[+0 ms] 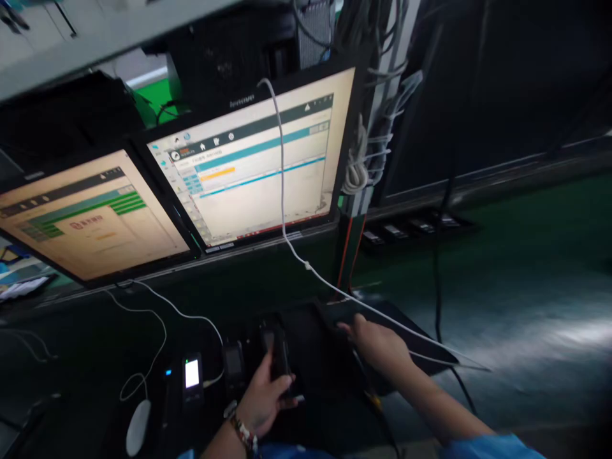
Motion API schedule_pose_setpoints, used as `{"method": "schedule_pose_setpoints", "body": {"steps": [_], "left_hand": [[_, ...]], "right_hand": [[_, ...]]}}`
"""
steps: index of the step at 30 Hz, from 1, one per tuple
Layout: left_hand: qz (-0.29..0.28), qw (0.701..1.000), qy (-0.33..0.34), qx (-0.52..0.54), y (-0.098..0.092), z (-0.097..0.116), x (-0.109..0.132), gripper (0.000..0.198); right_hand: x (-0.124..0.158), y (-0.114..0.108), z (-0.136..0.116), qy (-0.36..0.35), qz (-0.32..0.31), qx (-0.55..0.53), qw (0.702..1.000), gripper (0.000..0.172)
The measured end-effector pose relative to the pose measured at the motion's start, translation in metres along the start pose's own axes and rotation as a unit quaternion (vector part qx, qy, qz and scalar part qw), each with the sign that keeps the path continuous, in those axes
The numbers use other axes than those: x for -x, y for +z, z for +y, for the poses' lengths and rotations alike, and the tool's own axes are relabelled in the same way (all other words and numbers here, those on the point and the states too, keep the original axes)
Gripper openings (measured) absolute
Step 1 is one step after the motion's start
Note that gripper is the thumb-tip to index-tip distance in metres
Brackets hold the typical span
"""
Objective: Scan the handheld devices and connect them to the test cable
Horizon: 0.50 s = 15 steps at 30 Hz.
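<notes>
My left hand (pixel 262 395), with a beaded bracelet at the wrist, is closed on a dark handheld device (pixel 280 350). One finger lies along its face and the others are at its side. Left of it lies a second dark handheld device (pixel 234 360) with an unlit screen. Further left, another handheld device (pixel 192 376) has a lit white screen and a white cable (pixel 210 322) beside it. My right hand (pixel 377 341) is closed over the dark tray area to the right; blur and darkness hide what its fingers hold. A white cord (pixel 329 284) hangs across, passing just above it.
Two monitors, a left one (pixel 100 217) and a right one (pixel 253 159), stand behind the work surface. A white mouse (pixel 138 427) lies at the left. Bundled cables hang on a metal post (pixel 361 197). A dark tray with several devices (pixel 415 229) sits beyond it.
</notes>
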State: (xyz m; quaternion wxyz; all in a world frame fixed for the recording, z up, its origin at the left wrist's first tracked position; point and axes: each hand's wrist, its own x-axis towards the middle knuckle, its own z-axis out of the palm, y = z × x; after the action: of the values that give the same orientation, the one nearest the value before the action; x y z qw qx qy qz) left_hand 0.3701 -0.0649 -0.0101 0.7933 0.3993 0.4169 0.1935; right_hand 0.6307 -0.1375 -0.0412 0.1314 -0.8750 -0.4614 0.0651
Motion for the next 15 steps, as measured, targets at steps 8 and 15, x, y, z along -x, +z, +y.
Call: {"method": "schedule_pose_setpoints", "body": {"steps": [8, 15], "left_hand": [[-0.004, 0.991, 0.105, -0.081, 0.018, -0.023, -0.021, 0.097], [0.001, 0.976, 0.183, -0.119, 0.028, -0.036, -0.026, 0.089]], "right_hand": [[0.068, -0.020, -0.057, -0.185, -0.058, -0.201, 0.960, 0.029], [0.082, -0.004, -0.058, -0.130, -0.051, -0.208, 0.968, 0.024]]}}
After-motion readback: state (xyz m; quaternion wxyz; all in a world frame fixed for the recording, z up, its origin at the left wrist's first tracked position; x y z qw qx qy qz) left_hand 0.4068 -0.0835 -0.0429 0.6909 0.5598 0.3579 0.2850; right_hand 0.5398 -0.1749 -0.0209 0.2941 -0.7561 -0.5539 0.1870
